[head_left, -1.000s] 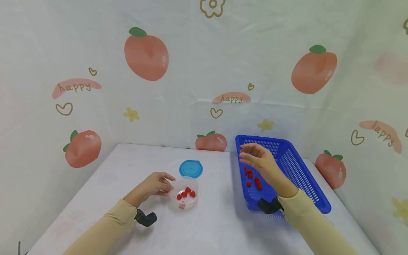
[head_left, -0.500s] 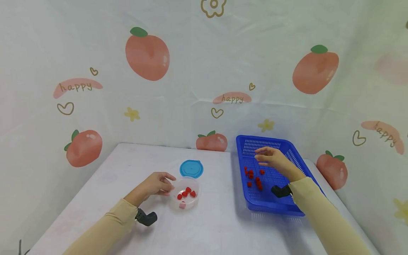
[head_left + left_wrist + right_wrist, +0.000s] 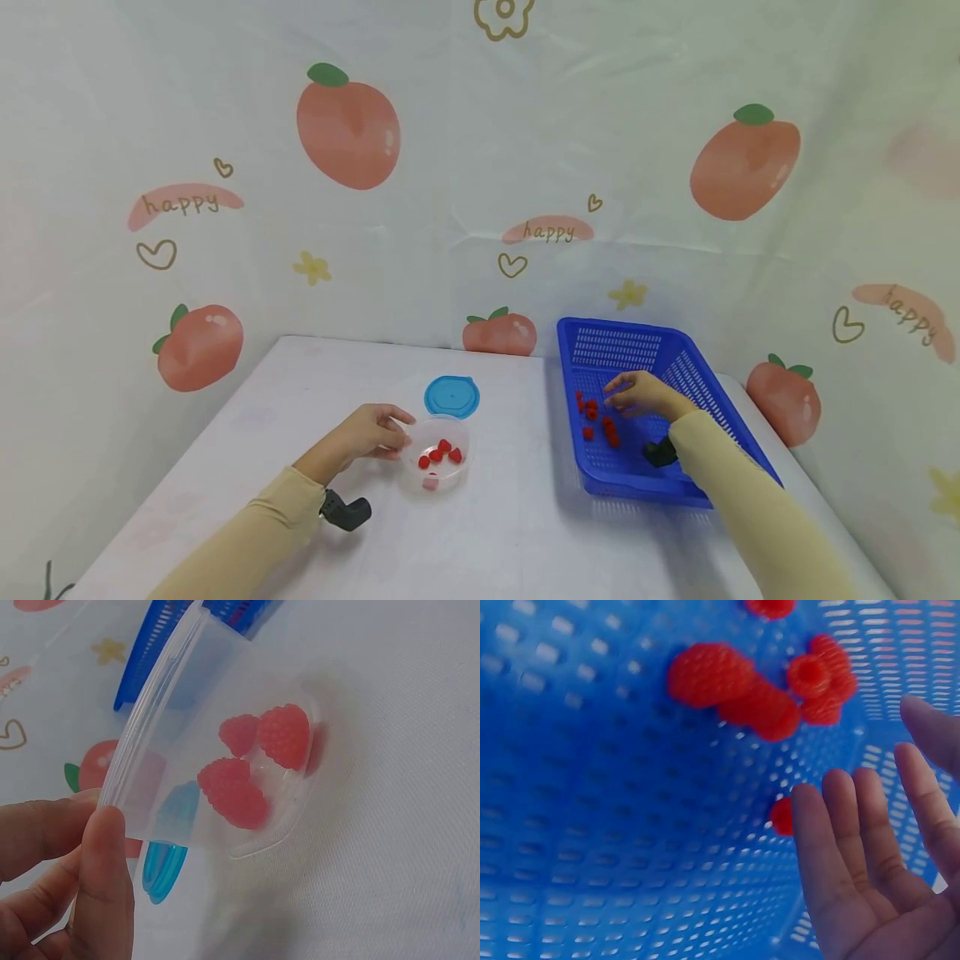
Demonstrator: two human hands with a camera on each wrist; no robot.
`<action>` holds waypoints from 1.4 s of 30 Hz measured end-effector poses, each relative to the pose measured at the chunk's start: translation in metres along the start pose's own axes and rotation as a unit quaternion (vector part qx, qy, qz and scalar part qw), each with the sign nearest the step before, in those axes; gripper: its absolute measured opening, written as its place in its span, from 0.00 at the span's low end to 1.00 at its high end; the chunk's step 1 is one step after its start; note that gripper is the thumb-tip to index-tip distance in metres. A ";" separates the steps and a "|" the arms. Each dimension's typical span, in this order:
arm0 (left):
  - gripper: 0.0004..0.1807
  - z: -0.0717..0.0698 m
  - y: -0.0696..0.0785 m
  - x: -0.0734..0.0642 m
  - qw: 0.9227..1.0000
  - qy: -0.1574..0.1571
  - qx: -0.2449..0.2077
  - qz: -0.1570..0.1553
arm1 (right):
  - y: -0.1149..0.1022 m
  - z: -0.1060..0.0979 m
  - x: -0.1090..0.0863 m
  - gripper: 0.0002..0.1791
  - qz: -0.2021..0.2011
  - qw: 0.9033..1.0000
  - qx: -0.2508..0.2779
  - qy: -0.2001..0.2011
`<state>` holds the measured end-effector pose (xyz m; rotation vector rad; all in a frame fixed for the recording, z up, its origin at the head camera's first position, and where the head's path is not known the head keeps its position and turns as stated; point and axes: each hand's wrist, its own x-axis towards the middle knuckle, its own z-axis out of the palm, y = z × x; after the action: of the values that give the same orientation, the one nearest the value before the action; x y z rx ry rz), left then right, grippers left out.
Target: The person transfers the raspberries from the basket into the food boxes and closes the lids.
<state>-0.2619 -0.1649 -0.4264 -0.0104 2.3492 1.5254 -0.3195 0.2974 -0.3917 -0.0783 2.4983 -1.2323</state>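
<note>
My left hand [image 3: 367,432] pinches the rim of a clear plastic container [image 3: 169,712] between thumb and fingers. Several red raspberries [image 3: 285,736] lie on the container's floor. Over on the right, my right hand [image 3: 643,394] reaches down inside a blue plastic basket [image 3: 637,495], its fingers loosely extended and holding nothing. In the right wrist view, several raspberries [image 3: 711,673] lie on the basket floor near the hand, and a single raspberry [image 3: 781,817] is partly hidden behind the fingertips.
A light-blue lid [image 3: 452,396] lies on the white table [image 3: 510,533] just behind the container. The basket stands at the table's right side, close to a fruit-printed backdrop [image 3: 420,275].
My right hand has moved right over the basket, then lower into it, with its fingers hiding a raspberry seen half a second ago. The left hand and container have stayed put.
</note>
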 end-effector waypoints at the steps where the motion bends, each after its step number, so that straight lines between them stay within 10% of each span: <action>1: 0.19 0.000 0.000 0.000 1.000 0.000 0.000 0.001 | 0.001 0.000 0.000 0.17 0.004 1.000 -0.006 -0.004; 30: 0.18 0.002 0.000 0.000 1.000 0.003 0.008 0.010 | -0.003 0.024 -0.001 0.05 0.095 0.988 -0.118 0.000; 42: 0.18 0.001 0.001 -0.001 1.000 0.003 0.007 0.013 | -0.002 0.013 0.002 0.08 0.075 0.996 -0.042 0.004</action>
<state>-0.2611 -0.1642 -0.4258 0.0209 2.3738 1.5223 -0.3174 0.2859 -0.3986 0.0913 2.5102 -1.0702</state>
